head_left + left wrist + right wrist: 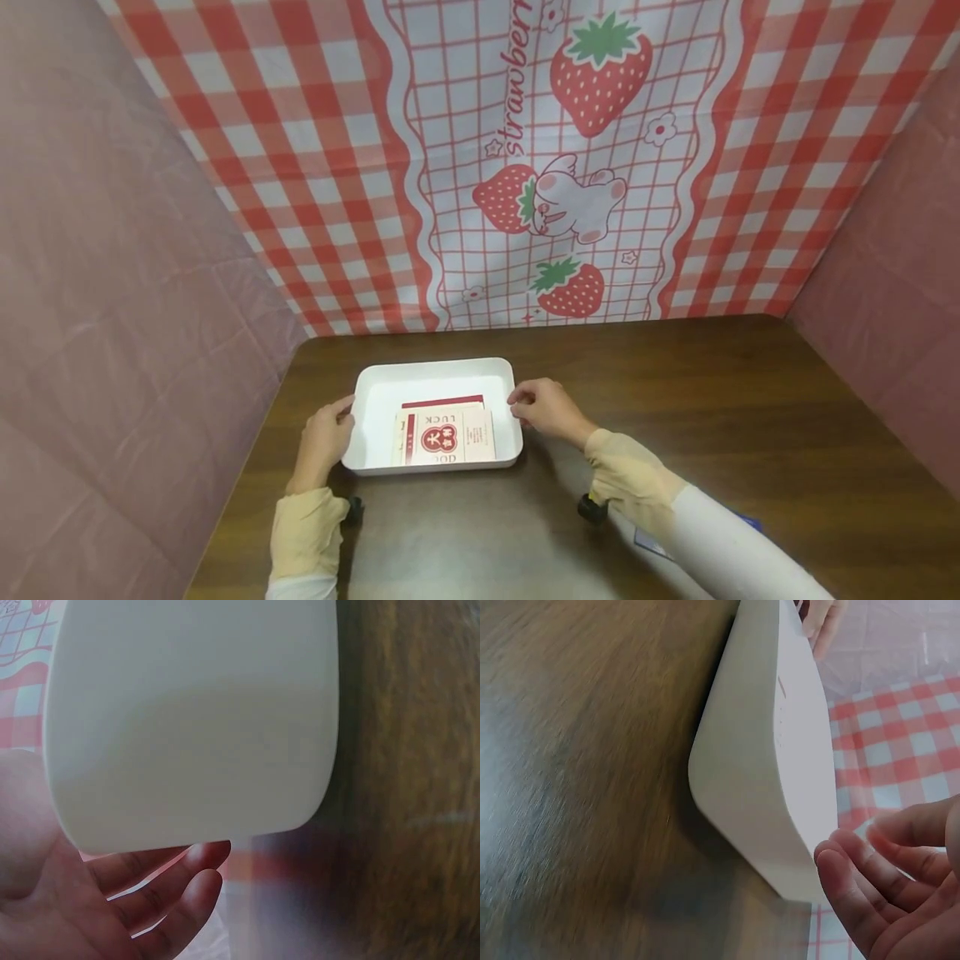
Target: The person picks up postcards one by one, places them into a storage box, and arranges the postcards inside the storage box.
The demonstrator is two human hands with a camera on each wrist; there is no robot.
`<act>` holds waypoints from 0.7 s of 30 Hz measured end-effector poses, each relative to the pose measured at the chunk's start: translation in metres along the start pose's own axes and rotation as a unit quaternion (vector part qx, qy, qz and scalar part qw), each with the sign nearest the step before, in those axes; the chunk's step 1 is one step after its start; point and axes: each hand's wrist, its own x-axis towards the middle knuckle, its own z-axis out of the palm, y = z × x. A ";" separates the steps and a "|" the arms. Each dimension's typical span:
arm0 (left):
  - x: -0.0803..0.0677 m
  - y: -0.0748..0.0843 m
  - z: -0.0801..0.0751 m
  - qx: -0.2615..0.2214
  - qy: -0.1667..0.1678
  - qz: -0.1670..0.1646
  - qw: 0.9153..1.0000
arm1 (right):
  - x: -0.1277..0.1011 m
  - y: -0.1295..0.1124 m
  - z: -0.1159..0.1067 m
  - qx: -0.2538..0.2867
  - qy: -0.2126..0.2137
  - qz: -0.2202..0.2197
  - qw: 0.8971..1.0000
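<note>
A white tray (435,367) sits on the dark wooden table (712,400), left of centre. Inside lies a cream and red packet (446,435) printed "LUCK", with a red packet edge (450,402) showing behind it. My left hand (324,433) is at the tray's left side, thumb by the rim. In the left wrist view its fingers (172,885) are relaxed, just off the tray wall (195,720). My right hand (543,408) is at the tray's right rim. The right wrist view shows its fingers (870,885) loosely curled, a small gap from the tray (757,787).
A red-checked strawberry cloth (525,167) hangs behind the table, and pink walls close in on the left (112,250) and right (900,250). A blue-edged item (750,525) peeks from under my right forearm. Bare tabletop stretches to the right of the tray.
</note>
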 end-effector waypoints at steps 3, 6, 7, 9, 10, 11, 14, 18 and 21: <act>0.000 0.001 -0.001 0.001 0.001 0.003 1.000 | -0.003 0.004 -0.005 -0.007 0.003 -0.017 1.000; 0.000 0.000 -0.002 0.003 -0.001 0.001 1.000 | -0.006 0.008 -0.007 -0.004 0.005 -0.023 1.000; 0.000 0.000 -0.002 0.005 -0.001 0.000 1.000 | -0.007 0.010 -0.008 0.000 0.005 -0.023 1.000; 0.000 0.000 -0.002 0.006 -0.003 -0.003 1.000 | -0.009 0.013 -0.008 0.009 0.005 -0.020 1.000; 0.000 0.000 -0.001 0.006 -0.003 -0.004 1.000 | -0.010 0.014 -0.008 0.012 0.006 -0.018 1.000; 0.000 0.000 -0.001 0.005 -0.004 -0.005 1.000 | -0.011 0.016 -0.009 0.013 0.008 -0.016 1.000; 0.000 0.000 0.000 0.003 -0.005 -0.006 1.000 | -0.015 0.021 -0.012 0.006 0.014 -0.016 1.000; 0.000 0.001 -0.001 0.003 -0.007 -0.008 1.000 | -0.023 0.028 -0.021 -0.009 0.022 -0.024 0.999; 0.000 0.002 -0.001 0.001 -0.009 -0.007 1.000 | -0.029 0.035 -0.029 0.007 0.026 -0.020 0.999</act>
